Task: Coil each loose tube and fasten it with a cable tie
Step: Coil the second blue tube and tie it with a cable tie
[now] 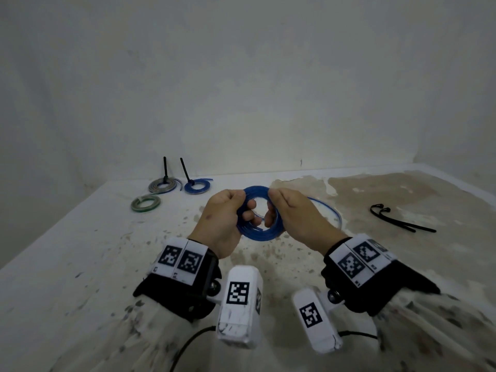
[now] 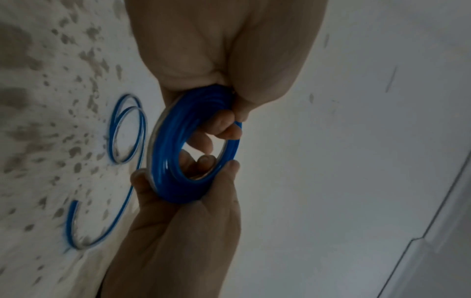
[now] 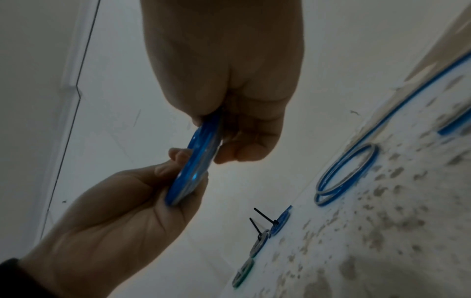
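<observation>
A: Lowest in the head view, nearest us, sit the wrist cameras (image 1: pixel 239 307). What's above them?

B: Both hands at frame centre. The left hand (image 1: pixel 224 220) and right hand (image 1: pixel 296 216) each have fingers curled round the blue coil (image 1: pixel 259 232), held up off the table (image 1: pixel 80 264).

A: How does the coil look?

B: Many tight turns, fairly flat, with no tie on it that I can see. A loose tail (image 1: pixel 331 210) trails right onto the table, and the left wrist view shows two slack loops (image 2: pixel 127 129) lying there.

A: Room to move?

B: Bare stained surface left and right of the hands. Three coils (image 1: pixel 171 193) lie upper left near the wall, two of them tied; spare ties (image 1: pixel 397 220) lie at right. The table's left edge runs diagonally at lower left.
</observation>
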